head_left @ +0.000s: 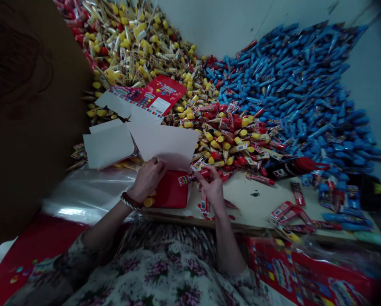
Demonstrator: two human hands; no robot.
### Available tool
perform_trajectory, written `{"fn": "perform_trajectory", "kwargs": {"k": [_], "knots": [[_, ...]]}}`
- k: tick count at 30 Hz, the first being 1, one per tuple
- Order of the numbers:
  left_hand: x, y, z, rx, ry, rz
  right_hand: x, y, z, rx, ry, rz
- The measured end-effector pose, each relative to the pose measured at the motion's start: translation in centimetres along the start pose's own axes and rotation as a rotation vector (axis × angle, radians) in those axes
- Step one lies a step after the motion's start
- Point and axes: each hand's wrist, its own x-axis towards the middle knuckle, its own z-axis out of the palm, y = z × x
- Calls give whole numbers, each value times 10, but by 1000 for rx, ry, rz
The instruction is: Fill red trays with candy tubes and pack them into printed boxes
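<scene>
Left hand (147, 179): grip curled at the lower edge of an open cardboard carton (165, 144); cannot tell whether it is closed on it.
Right hand (213, 189): grip closed, pinching 1 wrapped red candy stick (192, 177) just beside the carton.
Things: a red box (169, 189) sits under the 2 hands, on the table (254, 208).
Rest: a heap of yellow-capped sweets (139, 46) and a heap of blue-wrapped sweets (289, 85) lie against the wall.
</scene>
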Motion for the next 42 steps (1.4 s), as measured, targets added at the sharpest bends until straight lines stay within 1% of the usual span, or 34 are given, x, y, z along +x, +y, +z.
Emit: {"fn": "perform_trajectory", "kwargs": {"k": [3,7,10,13,16,19,21,24,27,30,32,34,36,38,40,42], "knots": [[0,1,-2,-12,-26,-34,0,-7,20,-218,-7,-97],[-1,2,-5,-56,-69,-64,2,-15,39,-484,-122,-168],[-2,3,-7,-67,-83,-67,6,-17,45,-697,-199,-218],[-3,2,-5,-41,-89,-33,10,-19,46,-882,-297,-262],[-4,-2,-2,-47,-97,19,15,-25,45,-981,-391,-305],[-4,-5,-1,-26,-99,59,22,-36,47,-1074,-452,-331],[-2,-4,-2,13,-98,60,27,-48,52,-1137,-515,-334],[2,-2,-2,27,-92,33,32,-67,64,-1208,-621,-288],[2,-4,3,-38,-87,43,35,-78,75,-1218,-661,-250],[-1,-11,12,-118,-81,149,35,-74,80,-1203,-656,-234],[-3,-16,16,-151,-69,210,33,-64,76,-1195,-646,-231],[-2,-19,16,-153,-62,222,28,-51,69,-1158,-612,-248],[0,-19,11,-119,-71,207,21,-38,59,-1029,-517,-269],[5,-18,4,-67,-106,202,14,-25,49,-822,-368,-260],[10,-17,-2,-29,-163,238,9,-15,41,-615,-229,-209],[15,-17,-3,8,-210,280,7,-8,35,-432,-145,-155]]}}
